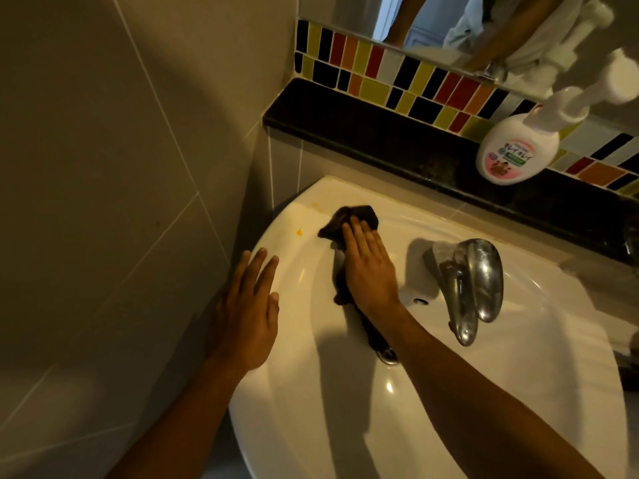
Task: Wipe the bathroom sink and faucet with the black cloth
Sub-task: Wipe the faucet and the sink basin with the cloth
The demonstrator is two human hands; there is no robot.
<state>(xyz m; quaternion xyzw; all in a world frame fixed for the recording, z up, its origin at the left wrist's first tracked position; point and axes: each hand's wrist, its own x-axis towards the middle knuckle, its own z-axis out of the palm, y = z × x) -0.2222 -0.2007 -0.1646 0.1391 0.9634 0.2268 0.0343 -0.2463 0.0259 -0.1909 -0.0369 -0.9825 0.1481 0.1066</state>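
Note:
A white ceramic sink (518, 392) fills the lower right. The black cloth (349, 217) lies crumpled on the sink's back left rim and trails down toward the drain (389, 356). My right hand (370, 267) presses flat on the cloth, fingers pointing to the back wall. My left hand (247, 316) rests flat and open on the sink's left rim, holding nothing. A chrome faucet (473, 285) stands on the back rim to the right of my right hand. Small yellow stains (299, 231) mark the rim just left of the cloth.
A dark stone ledge (363, 126) runs behind the sink, with a white pump soap bottle (515, 150) on it. Coloured mosaic tiles and a mirror are above. A beige tiled wall (121, 167) closes in on the left.

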